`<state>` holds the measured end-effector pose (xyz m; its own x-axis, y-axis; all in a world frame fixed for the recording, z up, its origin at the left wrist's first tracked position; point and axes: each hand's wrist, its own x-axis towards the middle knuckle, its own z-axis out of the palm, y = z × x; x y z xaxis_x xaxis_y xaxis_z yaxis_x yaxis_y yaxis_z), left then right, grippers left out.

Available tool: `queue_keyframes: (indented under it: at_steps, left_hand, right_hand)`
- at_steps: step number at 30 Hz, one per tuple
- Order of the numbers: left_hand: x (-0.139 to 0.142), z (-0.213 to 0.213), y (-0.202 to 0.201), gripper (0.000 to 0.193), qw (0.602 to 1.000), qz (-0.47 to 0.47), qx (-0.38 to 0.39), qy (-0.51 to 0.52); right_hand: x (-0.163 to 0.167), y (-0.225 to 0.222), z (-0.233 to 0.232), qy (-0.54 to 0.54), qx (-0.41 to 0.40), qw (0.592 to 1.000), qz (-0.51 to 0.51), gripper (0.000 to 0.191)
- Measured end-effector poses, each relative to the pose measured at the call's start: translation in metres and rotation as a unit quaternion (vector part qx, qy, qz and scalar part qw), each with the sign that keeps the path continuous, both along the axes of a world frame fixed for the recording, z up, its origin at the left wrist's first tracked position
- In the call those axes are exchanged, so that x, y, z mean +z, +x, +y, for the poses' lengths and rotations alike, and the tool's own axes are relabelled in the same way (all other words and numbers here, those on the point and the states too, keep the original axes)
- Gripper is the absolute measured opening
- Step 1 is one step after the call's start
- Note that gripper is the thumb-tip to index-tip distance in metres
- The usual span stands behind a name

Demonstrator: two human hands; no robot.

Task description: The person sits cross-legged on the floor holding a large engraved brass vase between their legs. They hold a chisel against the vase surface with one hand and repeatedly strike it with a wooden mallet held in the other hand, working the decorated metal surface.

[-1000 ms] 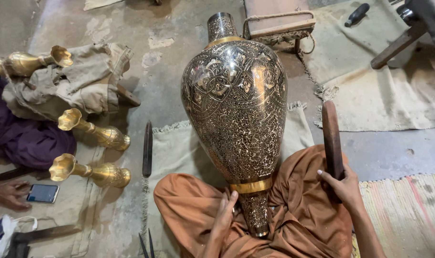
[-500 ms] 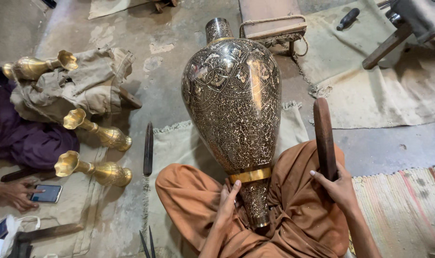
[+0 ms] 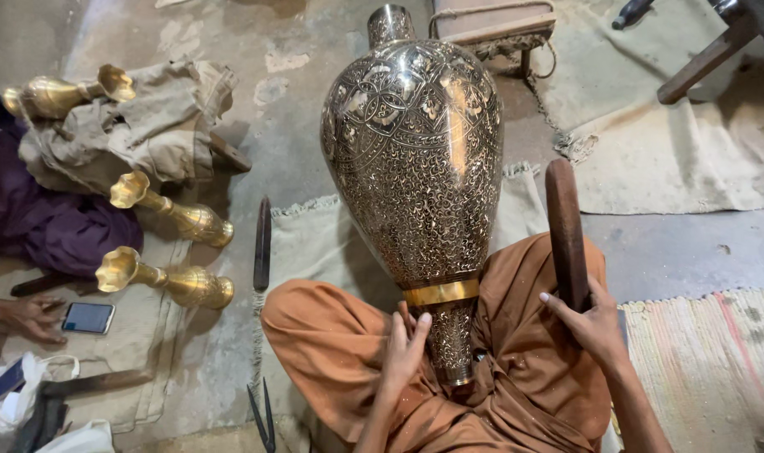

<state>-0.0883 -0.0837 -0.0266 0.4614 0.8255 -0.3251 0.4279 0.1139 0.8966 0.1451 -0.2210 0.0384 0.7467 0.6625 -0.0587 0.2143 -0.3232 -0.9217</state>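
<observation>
Big engraved vase lies across my lap, narrow foot toward me, mouth pointing away. My left hand rests on the neck just below the gold band, fingers together, steadying it rather than gripping. My right hand is wrapped around a dark wooden mallet, held upright beside the vase, not touching it. Looks like I'm positioning before a strike (a guess); next needs a firm brace w/ left hand. Foot end buried in cloth; engraving detail unreadable. 3 brass horns lie off to the left.
</observation>
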Motion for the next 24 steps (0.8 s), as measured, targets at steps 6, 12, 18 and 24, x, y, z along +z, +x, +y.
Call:
queue_keyframes:
  at_steps: [6,12,18,24]
  left_hand:
    - [-0.003,-0.007,-0.022,0.046,0.994,0.052,0.038,0.088]
    - [0.007,0.017,-0.022,0.020,0.954,-0.172,0.050,0.242]
    - [0.013,0.028,0.010,0.022,0.930,-0.288,0.037,0.226]
    - [0.019,0.032,0.038,0.017,0.928,-0.360,0.066,0.066]
  right_hand:
    - [-0.007,0.002,0.001,-0.007,-0.001,0.998,-0.069,0.034]
    - [-0.004,0.001,0.004,-0.043,0.001,0.998,-0.055,0.044]
    - [0.000,0.009,0.000,-0.078,0.038,0.996,0.026,0.055]
    - [0.017,0.022,-0.034,-0.086,0.051,0.994,-0.042,0.059]
